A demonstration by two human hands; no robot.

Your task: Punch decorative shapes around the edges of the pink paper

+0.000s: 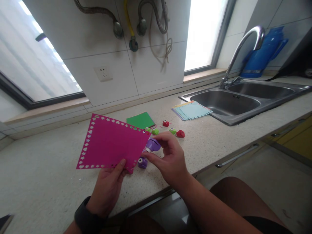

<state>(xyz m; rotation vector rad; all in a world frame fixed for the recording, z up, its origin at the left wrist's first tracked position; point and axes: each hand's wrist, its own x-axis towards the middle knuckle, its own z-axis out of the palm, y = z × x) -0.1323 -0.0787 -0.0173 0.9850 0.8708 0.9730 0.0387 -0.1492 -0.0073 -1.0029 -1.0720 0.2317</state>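
A magenta sheet of paper (112,143) with small shapes punched along its edges is tilted up above the counter. My left hand (109,183), with a dark band at the wrist, pinches its lower edge between thumb and fingers. In my right hand (170,156) a purple craft punch (153,145) is gripped between thumb and fingers, at the sheet's right edge. Below it on the counter stands a second purple punch (142,162). Green punches (155,131) and red punches (180,133) lie just beyond my right hand.
A green paper stack (141,120) lies behind the magenta sheet. Pale sheets with punched borders (195,110) rest beside the steel double sink (226,100). A faucet (243,52) and a blue thermos (264,53) stand at the back right. Tiny paper bits dot the counter (48,182).
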